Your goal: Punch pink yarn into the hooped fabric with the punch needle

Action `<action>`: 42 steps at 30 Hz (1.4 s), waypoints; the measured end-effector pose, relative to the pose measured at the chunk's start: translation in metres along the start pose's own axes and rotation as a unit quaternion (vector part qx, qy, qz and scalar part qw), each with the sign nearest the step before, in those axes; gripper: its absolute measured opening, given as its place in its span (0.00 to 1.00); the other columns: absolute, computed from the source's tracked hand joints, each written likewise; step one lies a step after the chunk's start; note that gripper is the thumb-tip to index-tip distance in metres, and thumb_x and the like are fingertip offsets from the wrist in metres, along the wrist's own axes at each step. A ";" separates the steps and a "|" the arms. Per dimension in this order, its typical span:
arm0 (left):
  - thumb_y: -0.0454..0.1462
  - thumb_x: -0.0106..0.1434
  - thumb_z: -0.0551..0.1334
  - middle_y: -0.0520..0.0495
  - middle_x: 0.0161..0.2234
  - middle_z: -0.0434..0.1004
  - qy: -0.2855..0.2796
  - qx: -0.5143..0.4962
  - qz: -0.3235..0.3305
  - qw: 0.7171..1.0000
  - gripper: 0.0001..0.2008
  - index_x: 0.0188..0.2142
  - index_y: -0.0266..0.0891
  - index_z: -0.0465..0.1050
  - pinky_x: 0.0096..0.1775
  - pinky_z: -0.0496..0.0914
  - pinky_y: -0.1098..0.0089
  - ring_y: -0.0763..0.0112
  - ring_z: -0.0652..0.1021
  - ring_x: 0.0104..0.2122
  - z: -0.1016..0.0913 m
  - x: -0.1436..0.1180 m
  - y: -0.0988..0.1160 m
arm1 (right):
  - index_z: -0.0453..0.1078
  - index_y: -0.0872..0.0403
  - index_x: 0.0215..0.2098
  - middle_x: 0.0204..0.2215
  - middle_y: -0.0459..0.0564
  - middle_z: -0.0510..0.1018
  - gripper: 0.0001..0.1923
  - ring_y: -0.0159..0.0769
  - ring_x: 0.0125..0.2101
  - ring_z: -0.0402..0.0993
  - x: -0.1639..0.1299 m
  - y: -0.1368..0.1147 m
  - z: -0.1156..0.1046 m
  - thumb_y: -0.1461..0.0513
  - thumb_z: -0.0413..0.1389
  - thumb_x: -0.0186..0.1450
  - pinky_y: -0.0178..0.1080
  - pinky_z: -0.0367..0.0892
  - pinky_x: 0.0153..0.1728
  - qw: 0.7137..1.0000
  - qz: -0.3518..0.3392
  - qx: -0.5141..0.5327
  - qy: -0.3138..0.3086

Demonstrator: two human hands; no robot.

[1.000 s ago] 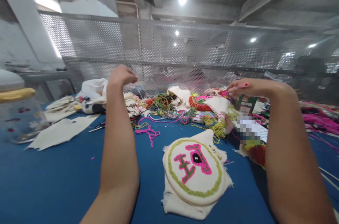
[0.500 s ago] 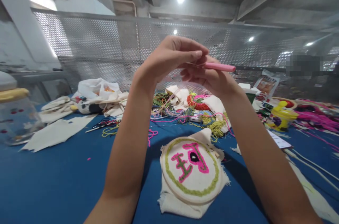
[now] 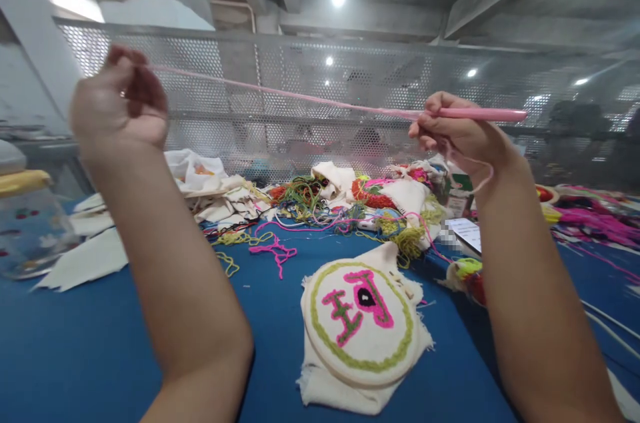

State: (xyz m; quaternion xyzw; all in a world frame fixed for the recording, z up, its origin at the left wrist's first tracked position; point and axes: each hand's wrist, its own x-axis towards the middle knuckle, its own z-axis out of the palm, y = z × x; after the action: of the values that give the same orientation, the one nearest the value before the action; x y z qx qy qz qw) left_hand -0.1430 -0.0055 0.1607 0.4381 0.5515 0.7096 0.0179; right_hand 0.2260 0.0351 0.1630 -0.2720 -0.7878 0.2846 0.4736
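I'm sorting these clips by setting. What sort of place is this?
Probably a craft or embroidery workshop: a hooped embroidery piece lies on the blue table, tangled yarn and fabric scraps are piled behind, and a perforated metal screen divides the hall.

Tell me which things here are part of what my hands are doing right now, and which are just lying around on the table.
In hand:
- left hand pinching the pink yarn
- right hand holding the pink tool

Lying about:
- hoop with pink and green stitching
- yarn tangle
- cloth scraps
- jar
- blue table
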 end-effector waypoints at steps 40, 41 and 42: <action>0.36 0.53 0.63 0.56 0.13 0.61 -0.674 -0.133 0.028 0.727 0.07 0.31 0.36 0.75 0.18 0.58 0.75 0.81 0.62 0.14 0.177 -0.082 -0.005 | 0.54 0.50 0.27 0.24 0.44 0.75 0.10 0.30 0.23 0.71 0.014 0.025 0.008 0.65 0.54 0.56 0.33 0.64 0.24 0.997 0.033 0.027 0.069; 0.38 0.55 0.61 0.57 0.13 0.57 -0.639 -0.148 0.029 0.755 0.07 0.30 0.36 0.75 0.17 0.55 0.76 0.82 0.59 0.13 0.169 -0.072 -0.011 | 0.54 0.50 0.27 0.24 0.43 0.75 0.10 0.29 0.21 0.70 0.013 0.026 0.003 0.65 0.53 0.56 0.33 0.64 0.23 0.995 0.037 0.018 0.088; 0.40 0.58 0.59 0.58 0.13 0.54 -0.594 -0.166 0.031 0.787 0.10 0.28 0.36 0.74 0.17 0.52 0.76 0.82 0.57 0.13 0.159 -0.060 -0.018 | 0.54 0.50 0.27 0.24 0.43 0.74 0.10 0.28 0.19 0.69 0.012 0.026 -0.002 0.66 0.53 0.56 0.32 0.63 0.22 0.994 0.046 0.010 0.100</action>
State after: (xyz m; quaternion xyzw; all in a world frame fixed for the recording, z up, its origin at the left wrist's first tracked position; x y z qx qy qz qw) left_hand -0.0124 0.0933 0.1115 0.7801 0.2922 0.3903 0.3921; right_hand 0.2273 0.0619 0.1525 -0.3303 -0.7202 0.2848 0.5395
